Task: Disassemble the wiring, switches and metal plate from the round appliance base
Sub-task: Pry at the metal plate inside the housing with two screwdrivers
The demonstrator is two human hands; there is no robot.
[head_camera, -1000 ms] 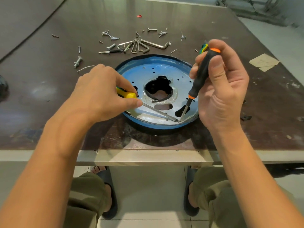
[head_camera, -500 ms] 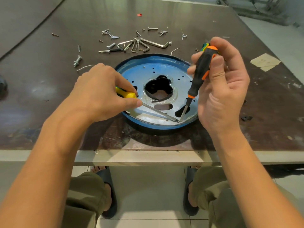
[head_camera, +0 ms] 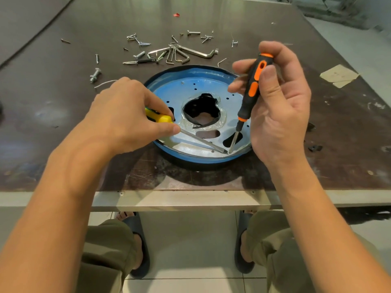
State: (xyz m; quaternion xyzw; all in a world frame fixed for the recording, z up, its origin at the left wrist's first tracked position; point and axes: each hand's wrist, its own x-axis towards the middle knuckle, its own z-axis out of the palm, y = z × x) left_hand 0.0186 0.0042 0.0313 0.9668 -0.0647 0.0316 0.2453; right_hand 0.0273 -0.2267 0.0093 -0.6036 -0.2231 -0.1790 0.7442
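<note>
Round appliance base (head_camera: 201, 160) at centre frame on desk (head_camera: 63, 115), metal plate (head_camera: 186, 149) not yet freed. Left hand (head_camera: 124, 121), fingers (head_camera: 155, 102) curled round yellow screwdriver (head_camera: 160, 118); right hand (head_camera: 277, 115) gripping orange-black screwdriver (head_camera: 249, 92), tips meeting at plate's lower-right edge. Likely risk: blade slipping under prying force, jabbing a hand.

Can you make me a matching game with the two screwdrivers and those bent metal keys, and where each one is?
1 yellow screwdriver
2 orange-and-black screwdriver
3 hex keys

A held by the right hand
B lying on the table beyond the round base
C held by the left hand

Pairs: 1-C, 2-A, 3-B.
</note>
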